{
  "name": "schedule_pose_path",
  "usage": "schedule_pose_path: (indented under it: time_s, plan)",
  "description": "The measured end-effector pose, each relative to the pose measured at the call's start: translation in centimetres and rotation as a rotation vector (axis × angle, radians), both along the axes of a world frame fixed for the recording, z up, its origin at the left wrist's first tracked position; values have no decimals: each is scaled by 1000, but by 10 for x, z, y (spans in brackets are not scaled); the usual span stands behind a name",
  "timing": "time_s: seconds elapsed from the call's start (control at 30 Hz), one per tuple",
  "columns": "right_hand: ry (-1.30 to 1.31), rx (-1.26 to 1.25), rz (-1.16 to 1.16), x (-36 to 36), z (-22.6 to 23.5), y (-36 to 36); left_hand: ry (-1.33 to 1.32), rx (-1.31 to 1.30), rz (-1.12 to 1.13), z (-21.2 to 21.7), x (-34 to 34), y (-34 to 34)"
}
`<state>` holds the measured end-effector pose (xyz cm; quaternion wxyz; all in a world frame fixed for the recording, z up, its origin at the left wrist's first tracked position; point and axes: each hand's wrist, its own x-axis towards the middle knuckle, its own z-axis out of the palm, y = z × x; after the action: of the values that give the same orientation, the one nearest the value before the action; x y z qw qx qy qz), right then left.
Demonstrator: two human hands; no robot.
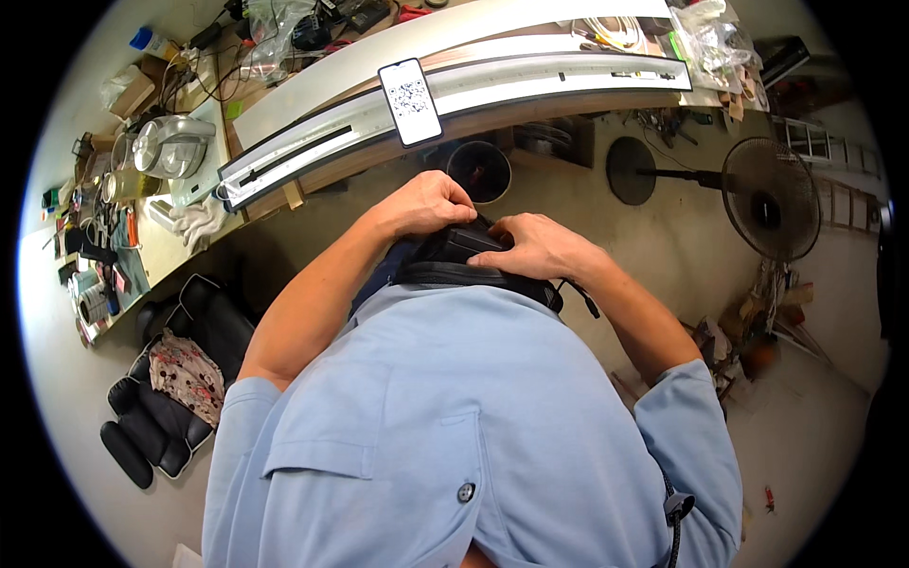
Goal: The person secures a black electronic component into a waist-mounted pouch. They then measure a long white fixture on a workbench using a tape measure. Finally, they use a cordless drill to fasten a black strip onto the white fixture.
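Observation:
A black waist bag sits at my waist over the blue shirt, with a dark boxy object at its opening. My left hand is closed at the bag's far edge, fingers curled into a pinch; what lies between them is hidden. On the other side my right hand grips the bag, thumb across the dark object and fingertips bent over the far rim. Ahead of both hands, a phone with a square code on its lit screen lies across the workbench's front edge.
A long white rail with a dark frame runs along the workbench. White gloves and clear containers are at left. Below stand a black bin, a pedestal fan and a black chair.

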<state>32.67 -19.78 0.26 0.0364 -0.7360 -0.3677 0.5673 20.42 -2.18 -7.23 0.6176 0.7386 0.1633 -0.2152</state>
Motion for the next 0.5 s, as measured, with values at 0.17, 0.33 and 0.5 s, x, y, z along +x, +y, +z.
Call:
schedule_pose_path:
  time_s: [0.17,0.33,0.5]
  plan:
    - [-77,-67,19,-14,4,8,-123,133,-127,-12,-2,1]
    - [-64,-104,65,-30,4,16,-240,293,-250,-6,-8,3]
    - [-102,-127,181,-44,0,31,-355,423,-363,-7,-16,7]
